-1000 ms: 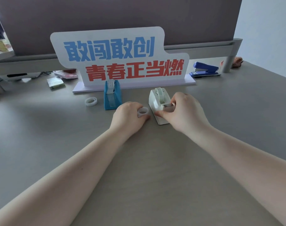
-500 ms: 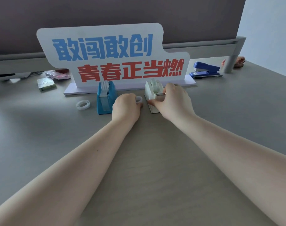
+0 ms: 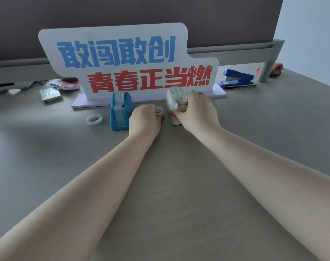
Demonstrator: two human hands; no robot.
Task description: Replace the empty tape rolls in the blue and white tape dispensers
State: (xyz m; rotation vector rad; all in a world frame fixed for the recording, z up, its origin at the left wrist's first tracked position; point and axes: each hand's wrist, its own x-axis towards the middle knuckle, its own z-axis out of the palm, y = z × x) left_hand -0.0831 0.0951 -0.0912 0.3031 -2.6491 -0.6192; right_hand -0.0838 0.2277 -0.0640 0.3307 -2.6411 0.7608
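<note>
A blue tape dispenser stands on the grey desk in front of a sign. To its right stands a white tape dispenser. My left hand rests on the desk between them, its fingers closed around a small clear tape roll. My right hand grips the white dispenser from the right, thumb at its lower front and fingers on its side. A second clear tape roll lies flat on the desk left of the blue dispenser.
A white sign with blue and red characters stands behind the dispensers. A blue stapler sits at the back right by a grey post. Note pads and a pink packet lie at the back left.
Both hands and the white dispenser shifted away from me toward the sign. My left hand kept the small roll; my right hand stayed on the white dispenser.
</note>
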